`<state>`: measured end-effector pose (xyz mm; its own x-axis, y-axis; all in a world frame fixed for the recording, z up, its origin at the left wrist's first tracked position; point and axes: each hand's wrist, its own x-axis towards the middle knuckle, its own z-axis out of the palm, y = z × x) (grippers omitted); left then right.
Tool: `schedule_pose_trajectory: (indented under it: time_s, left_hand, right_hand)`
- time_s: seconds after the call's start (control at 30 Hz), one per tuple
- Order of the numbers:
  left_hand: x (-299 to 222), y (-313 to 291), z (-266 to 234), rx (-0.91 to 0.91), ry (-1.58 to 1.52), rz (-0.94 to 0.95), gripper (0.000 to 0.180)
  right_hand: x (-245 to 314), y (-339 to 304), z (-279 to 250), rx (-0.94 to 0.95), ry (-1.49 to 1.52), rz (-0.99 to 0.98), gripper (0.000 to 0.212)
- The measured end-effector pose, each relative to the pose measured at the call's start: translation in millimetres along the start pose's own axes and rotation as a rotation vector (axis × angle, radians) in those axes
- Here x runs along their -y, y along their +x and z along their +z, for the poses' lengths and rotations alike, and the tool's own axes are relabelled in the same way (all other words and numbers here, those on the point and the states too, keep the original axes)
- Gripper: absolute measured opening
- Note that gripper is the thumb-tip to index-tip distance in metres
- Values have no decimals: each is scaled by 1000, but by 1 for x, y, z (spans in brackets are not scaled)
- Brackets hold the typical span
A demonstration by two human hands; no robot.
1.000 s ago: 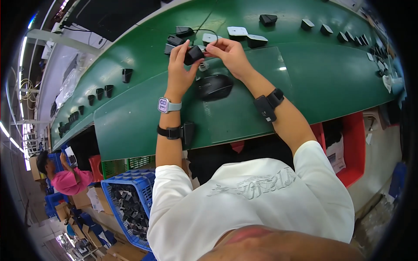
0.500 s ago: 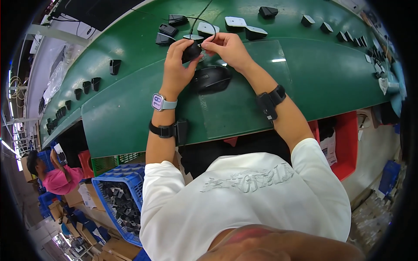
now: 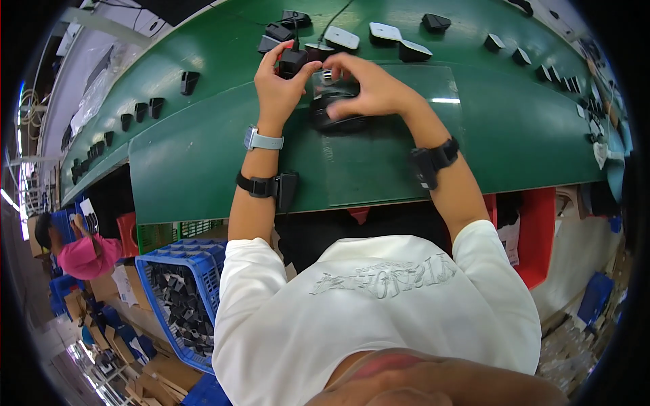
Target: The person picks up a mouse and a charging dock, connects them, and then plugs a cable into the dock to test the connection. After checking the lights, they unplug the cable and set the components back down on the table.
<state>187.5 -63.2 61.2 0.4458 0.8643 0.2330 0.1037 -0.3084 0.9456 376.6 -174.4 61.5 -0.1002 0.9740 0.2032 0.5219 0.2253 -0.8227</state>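
My left hand (image 3: 277, 88) is closed, thumb and fingers pinching a small black block-shaped device (image 3: 293, 62) with a thin black cable rising from its top. A red patch shows behind the device. My right hand (image 3: 372, 88) is smeared by motion, its thumb and fingertips spread apart over a black computer mouse (image 3: 323, 116). Contact between the hand and the mouse cannot be made out. By the right fingertips is a small silver metal piece (image 3: 328, 75), too blurred to identify. The mouse rests by the left edge of a clear sheet (image 3: 406, 155) on the green table (image 3: 203, 155).
Black devices (image 3: 279, 32) and white-faced ones (image 3: 384, 32) stand beyond my hands. More sit in rows along the table's left (image 3: 156, 108) and right (image 3: 521, 56). A blue basket (image 3: 145, 277) full of black parts and a red bin (image 3: 542, 237) flank me. A person in pink (image 3: 88, 257) is at far left.
My right hand has left the left hand's device and come nearer, over the mouse. The left hand still pinches the black device, now turned differently. The whole view has shifted slightly.
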Motion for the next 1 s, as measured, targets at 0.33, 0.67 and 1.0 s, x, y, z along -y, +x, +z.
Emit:
schedule_pose_trajectory:
  time_s: [0.33, 0.67, 1.0]
  left_hand:
    - [17, 16, -14, 182, -1013, -116, 36]
    - [10, -3, -4, 223, -756, -86, 54]
    - [16, -1, -2, 235, -669, -91, 59]
  right_hand:
    - [-3, 1, -11, -53, 194, -8, 53]
    - [-2, 11, 22, -565, 445, -127, 71]
    - [-1, 8, 23, -624, 131, -136, 71]
